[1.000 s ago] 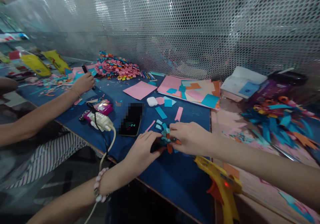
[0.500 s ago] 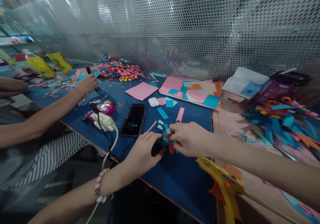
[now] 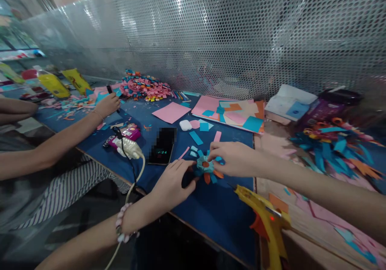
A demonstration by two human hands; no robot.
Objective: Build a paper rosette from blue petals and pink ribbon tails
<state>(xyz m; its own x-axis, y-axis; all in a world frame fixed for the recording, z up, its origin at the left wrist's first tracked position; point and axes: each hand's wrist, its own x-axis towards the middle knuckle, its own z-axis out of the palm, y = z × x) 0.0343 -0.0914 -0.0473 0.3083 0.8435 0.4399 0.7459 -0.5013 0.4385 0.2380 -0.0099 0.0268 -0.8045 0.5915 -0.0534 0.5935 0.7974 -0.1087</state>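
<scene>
A small paper flower (image 3: pixel 206 168) of teal and orange strips lies on the blue table mat (image 3: pixel 211 209). My left hand (image 3: pixel 175 181) rests beside it on the left, its fingertips pressing the flower's left edge. My right hand (image 3: pixel 233 158) reaches in from the right and pinches a teal strip at the flower's upper right. Loose teal paper pieces (image 3: pixel 193 149) lie just behind the flower.
A yellow glue gun (image 3: pixel 265 217) lies at my right. A phone (image 3: pixel 163 145), a white power strip (image 3: pixel 128 147) with cable and an earbud case (image 3: pixel 185 125) sit to the left. Coloured paper sheets (image 3: pixel 232 111) and flower piles (image 3: pixel 143 87) lie farther back. Another person's hand (image 3: pixel 107 103) holds a pen.
My right hand has lifted and shifted right, uncovering the flower's orange centre. My left hand stays at the flower's left edge. The view has tilted slightly.
</scene>
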